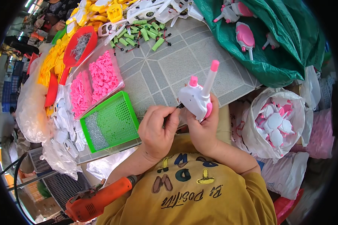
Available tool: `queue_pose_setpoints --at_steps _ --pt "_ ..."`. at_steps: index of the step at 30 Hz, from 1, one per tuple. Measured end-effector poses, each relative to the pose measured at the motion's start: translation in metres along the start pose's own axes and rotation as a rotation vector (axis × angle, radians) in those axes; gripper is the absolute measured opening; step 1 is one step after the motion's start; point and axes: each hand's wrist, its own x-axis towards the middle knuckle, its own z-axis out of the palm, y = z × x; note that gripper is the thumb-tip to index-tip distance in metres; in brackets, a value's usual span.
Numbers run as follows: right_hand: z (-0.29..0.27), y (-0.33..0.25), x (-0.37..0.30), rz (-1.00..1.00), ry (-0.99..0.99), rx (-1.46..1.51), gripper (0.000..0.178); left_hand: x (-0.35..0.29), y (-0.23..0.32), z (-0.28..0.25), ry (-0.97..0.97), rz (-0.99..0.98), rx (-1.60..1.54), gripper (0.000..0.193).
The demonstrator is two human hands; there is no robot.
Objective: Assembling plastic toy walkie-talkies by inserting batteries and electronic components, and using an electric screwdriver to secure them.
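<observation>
My right hand [205, 131] is closed around a white and pink plastic toy [194, 100], held up over the table's near edge. From the toy rise a pale tube with a pink tip and a short pink nub. Close beside it, my left hand [156, 126] has thumb and forefinger pinched on a small black piece [180, 105] at the toy's left side. Whether that piece is joined to the toy I cannot tell. The lower part of the toy is hidden by my right hand's fingers.
On the table lie a green basket [133, 117] of small screws, trays of pink parts [103, 72], a red scoop [68, 60] and green wired pieces [144, 34]. A green bag [285, 67] and white sack [248, 123] hold toys. An orange power tool [101, 200] is near my left forearm.
</observation>
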Motion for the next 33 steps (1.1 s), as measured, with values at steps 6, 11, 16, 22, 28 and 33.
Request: queue_pose_setpoints --at_steps 6,11,16,22,28,33 --pt "-0.004 0.005 0.004 -0.255 -0.031 -0.155 0.057 -0.001 -0.002 -0.001 -0.017 0.044 0.015 0.017" --pt "-0.003 0.006 0.001 -0.057 -0.032 0.115 0.057 -0.002 -0.001 -0.003 0.006 0.052 0.007 0.019" --pt "-0.010 0.004 0.000 0.017 -0.190 0.155 0.054 -0.002 0.002 -0.005 0.021 0.147 0.039 0.020" --pt "-0.012 0.004 0.000 -0.052 -0.217 -0.004 0.055 -0.005 0.005 -0.004 0.010 0.126 0.096 0.021" --pt "-0.013 0.011 0.000 -0.107 -0.220 -0.070 0.056 -0.006 0.000 0.002 0.028 0.143 0.080 0.019" --pt "-0.010 0.001 0.004 0.034 -0.188 0.043 0.049 -0.004 0.002 0.006 0.035 0.111 0.035 0.018"
